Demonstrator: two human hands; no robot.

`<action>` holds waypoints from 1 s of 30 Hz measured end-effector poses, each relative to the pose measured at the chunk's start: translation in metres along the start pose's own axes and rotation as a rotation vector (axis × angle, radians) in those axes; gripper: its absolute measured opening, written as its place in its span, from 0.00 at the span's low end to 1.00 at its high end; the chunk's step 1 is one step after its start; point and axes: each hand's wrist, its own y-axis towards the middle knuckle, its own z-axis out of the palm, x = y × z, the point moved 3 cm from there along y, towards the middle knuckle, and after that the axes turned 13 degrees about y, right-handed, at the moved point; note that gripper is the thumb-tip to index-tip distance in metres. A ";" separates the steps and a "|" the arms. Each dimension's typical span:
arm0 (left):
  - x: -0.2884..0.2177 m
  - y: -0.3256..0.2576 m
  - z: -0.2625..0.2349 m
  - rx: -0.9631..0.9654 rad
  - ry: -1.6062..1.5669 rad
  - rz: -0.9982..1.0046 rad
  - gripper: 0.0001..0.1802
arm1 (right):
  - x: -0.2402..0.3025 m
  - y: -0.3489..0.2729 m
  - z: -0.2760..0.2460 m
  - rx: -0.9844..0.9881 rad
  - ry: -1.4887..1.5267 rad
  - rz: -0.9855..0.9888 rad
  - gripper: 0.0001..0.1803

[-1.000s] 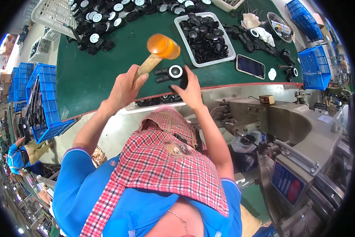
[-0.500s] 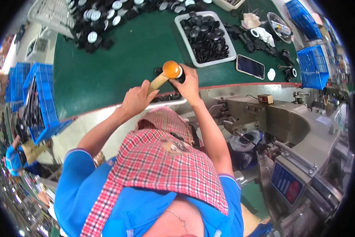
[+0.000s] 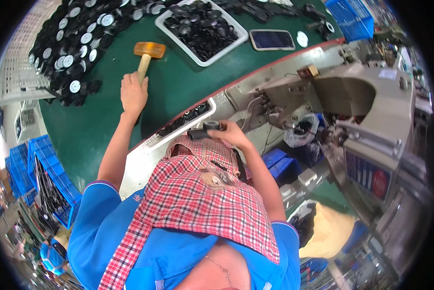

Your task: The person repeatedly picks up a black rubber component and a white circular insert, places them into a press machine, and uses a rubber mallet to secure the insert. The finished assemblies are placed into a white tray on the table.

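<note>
My left hand (image 3: pixel 134 94) is closed around the wooden handle of a mallet (image 3: pixel 150 50) with a translucent orange head, over the green table. Down at the apron, near the table's front edge, my right hand (image 3: pixel 231 134) grips a black T-shaped plastic fitting (image 3: pixel 199 134) with a round ringed end. Between the hands, a long white tray (image 3: pixel 210 110) with small dark parts sits along the table edge. Beyond the right hand, a white bin (image 3: pixel 243 36) heaped with black round caps stands on the table.
A pile of black parts with white discs (image 3: pixel 86 38) covers the table's far left. A phone (image 3: pixel 273 40) and a white disc (image 3: pixel 302 39) lie right of the bin. A grey machine (image 3: pixel 342 92) stands at my right; blue crates (image 3: pixel 55 174) are at the left.
The hands have come apart. My left hand has carried the mallet leftward over the table; my right hand has drawn the black fitting back toward the apron. The view has turned.
</note>
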 end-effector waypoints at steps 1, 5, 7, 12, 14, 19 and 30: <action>-0.002 -0.001 0.002 -0.001 0.009 0.015 0.19 | -0.015 0.005 0.009 -0.030 0.228 -0.091 0.28; -0.021 0.015 -0.025 0.171 -0.037 -0.039 0.16 | -0.059 0.038 0.037 0.035 0.555 -0.229 0.33; -0.019 0.005 -0.038 0.203 -0.016 -0.041 0.20 | -0.037 -0.005 0.028 -0.117 0.176 -0.425 0.34; -0.039 -0.023 -0.028 -0.323 0.010 0.207 0.27 | -0.126 -0.146 -0.046 -0.715 -0.010 -0.544 0.25; -0.089 -0.045 -0.052 -0.290 -0.154 0.294 0.25 | -0.187 -0.224 -0.066 -1.017 0.201 -0.454 0.21; -0.217 -0.122 -0.097 -0.068 -0.495 0.555 0.23 | -0.375 -0.425 -0.079 -1.955 -0.319 0.146 0.19; -0.300 -0.225 -0.131 0.521 -0.897 0.666 0.20 | -0.279 -0.421 -0.062 -1.335 -0.177 -0.425 0.38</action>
